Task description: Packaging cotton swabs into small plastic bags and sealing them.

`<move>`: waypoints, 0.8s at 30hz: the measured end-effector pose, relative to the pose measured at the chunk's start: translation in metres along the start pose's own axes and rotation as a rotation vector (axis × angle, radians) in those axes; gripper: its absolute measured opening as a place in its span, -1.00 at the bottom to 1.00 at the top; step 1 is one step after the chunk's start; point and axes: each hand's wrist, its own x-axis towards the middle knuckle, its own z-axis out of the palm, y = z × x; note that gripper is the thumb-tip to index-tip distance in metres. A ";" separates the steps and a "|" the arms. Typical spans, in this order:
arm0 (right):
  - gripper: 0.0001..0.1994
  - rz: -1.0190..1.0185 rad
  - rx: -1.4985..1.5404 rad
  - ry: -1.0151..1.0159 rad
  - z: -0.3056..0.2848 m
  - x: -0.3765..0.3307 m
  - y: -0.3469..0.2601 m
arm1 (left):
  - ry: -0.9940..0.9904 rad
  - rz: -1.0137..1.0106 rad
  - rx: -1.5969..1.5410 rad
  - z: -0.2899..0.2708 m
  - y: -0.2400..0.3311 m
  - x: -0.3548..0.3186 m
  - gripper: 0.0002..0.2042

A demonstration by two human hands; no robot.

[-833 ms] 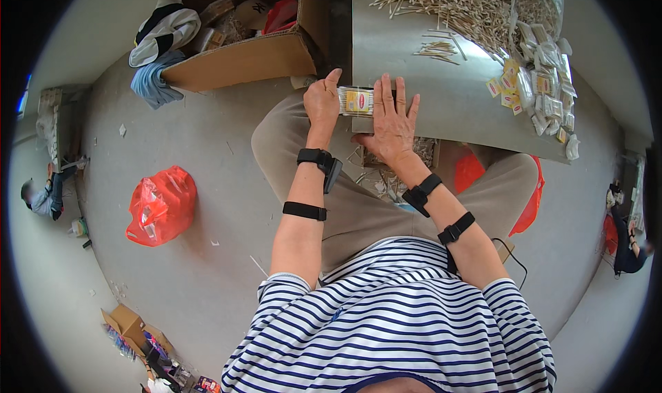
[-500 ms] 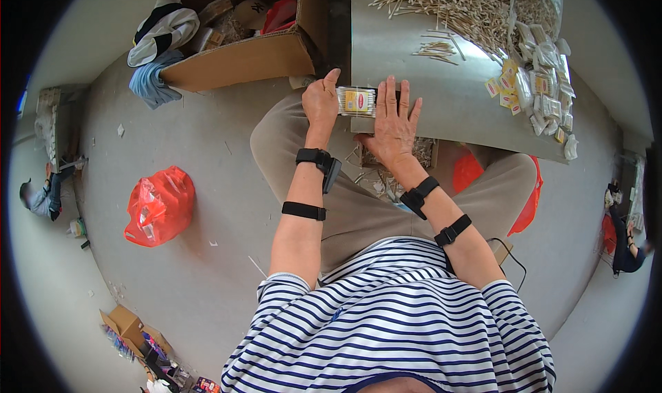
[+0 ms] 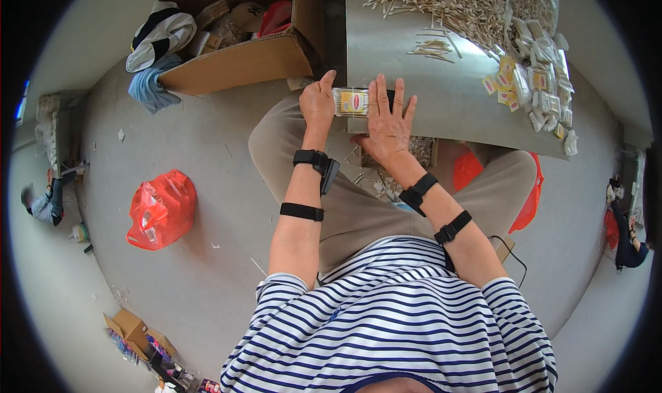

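Note:
A clear pack of cotton swabs (image 3: 352, 102) with a yellow label lies across the left front corner of the metal table (image 3: 448, 110). My left hand (image 3: 318, 104) grips its left end, fingers curled and thumb pointing up. Over the right end of the pack lies my right hand (image 3: 389, 125), flat, with fingers stretched out and thumb to the side. A dark object (image 3: 391, 99) shows partly between those fingers; its kind is hidden. Farther back on the table are a small row of loose swabs (image 3: 433, 48) and a large heap of swabs (image 3: 455, 6).
Filled swab packs (image 3: 545, 82) and yellow labels (image 3: 505, 79) pile up at the table's right edge. A cardboard box (image 3: 238, 67) stands left of the table, with cloths over its side. Below the table is a box of swabs (image 3: 420, 150). A red bag (image 3: 163, 210) sits on the floor.
My right hand has slid slightly left over the pack, covering a bit more of it. My left hand keeps its grip. The whole view has shifted a little.

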 end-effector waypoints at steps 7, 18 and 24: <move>0.30 -0.134 0.063 0.041 -0.002 -0.003 -0.001 | -0.003 -0.008 0.053 -0.003 0.001 0.003 -0.36; 0.34 -0.106 0.083 0.131 0.013 0.002 0.003 | -0.090 -0.202 -0.443 -0.004 -0.020 0.017 -0.33; 0.35 -0.104 0.072 0.097 0.012 0.000 0.000 | -0.108 -0.116 -0.275 0.009 -0.016 0.008 -0.36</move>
